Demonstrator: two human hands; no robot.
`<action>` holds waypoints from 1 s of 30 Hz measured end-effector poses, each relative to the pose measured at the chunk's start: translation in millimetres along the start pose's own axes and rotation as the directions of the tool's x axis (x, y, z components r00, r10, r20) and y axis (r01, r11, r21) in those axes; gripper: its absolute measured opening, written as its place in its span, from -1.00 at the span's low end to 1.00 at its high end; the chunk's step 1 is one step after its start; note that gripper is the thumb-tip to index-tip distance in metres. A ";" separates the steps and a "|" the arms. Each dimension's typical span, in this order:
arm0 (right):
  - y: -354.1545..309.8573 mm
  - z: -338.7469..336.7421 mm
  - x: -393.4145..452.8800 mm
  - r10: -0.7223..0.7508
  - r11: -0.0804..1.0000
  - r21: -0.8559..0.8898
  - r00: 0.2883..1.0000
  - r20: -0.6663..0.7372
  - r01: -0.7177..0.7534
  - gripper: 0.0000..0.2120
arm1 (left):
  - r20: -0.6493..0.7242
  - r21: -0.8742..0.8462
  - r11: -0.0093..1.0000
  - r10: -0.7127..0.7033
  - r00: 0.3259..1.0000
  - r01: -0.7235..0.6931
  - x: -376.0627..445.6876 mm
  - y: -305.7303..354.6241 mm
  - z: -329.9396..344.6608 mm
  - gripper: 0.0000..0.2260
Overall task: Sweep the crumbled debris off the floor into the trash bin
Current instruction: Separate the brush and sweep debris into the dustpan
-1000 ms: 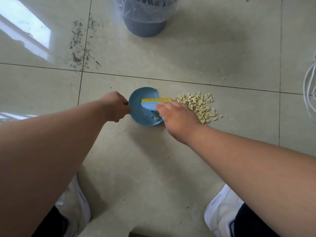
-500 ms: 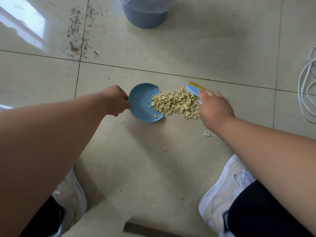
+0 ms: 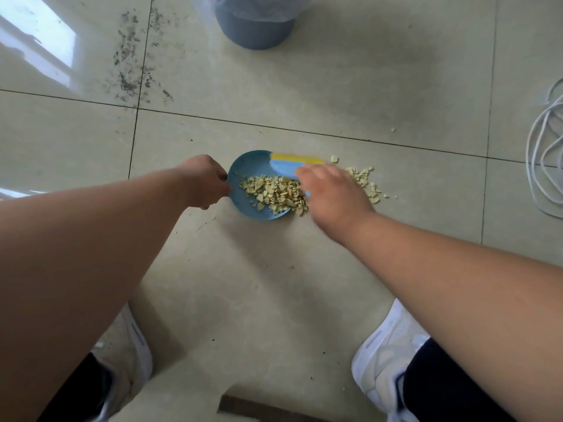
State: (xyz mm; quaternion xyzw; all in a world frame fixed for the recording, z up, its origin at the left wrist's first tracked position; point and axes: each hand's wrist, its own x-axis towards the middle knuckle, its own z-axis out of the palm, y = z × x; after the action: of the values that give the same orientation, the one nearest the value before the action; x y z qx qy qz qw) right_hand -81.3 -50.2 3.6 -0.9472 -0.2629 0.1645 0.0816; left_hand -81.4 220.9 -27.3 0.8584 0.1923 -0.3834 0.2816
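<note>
From the head view I see my left hand (image 3: 207, 181) at the centre of the frame, fingers curled around the handle end of a small round blue dustpan (image 3: 253, 169) that lies on the tiled floor (image 3: 274, 284). My right hand (image 3: 332, 193) sits just right of the pan, gripping a little blue brush (image 3: 285, 167) whose yellow bristles (image 3: 297, 157) run along the pan's upper edge; the brush is motion-blurred.

The crumbled debris (image 3: 274, 191), pale yellow chips, is mostly heaped inside the dustpan, spilling over its lower right lip onto the floor. A smaller scatter (image 3: 365, 182) lies on the tile just right of my right hand, and one stray chip (image 3: 393, 129) rests further up near the grout line.

The trash bin (image 3: 254, 28), grey-blue with a clear plastic liner, stands at the top centre of the frame, well apart from the pan. Dark specks of dirt (image 3: 134, 68) smear the tiles at upper left. A coiled white cable (image 3: 545, 153) lies at the right edge. My white sneakers show at the lower left (image 3: 134, 354) and lower right (image 3: 387, 354).
</note>
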 end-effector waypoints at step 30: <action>28.7 -7.9 -12.6 0.268 0.963 -0.041 0.963 0.008 -0.268 -0.69 | 0.020 0.085 0.996 0.008 1.000 -0.009 -9.2 -0.8 0.2 -0.79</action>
State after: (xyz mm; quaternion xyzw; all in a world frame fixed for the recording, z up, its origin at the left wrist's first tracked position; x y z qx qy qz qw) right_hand -75.2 -81.7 7.4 -0.9743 -0.1361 0.1753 0.0382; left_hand -87.8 220.4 -20.7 0.8666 0.1693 -0.3984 0.2483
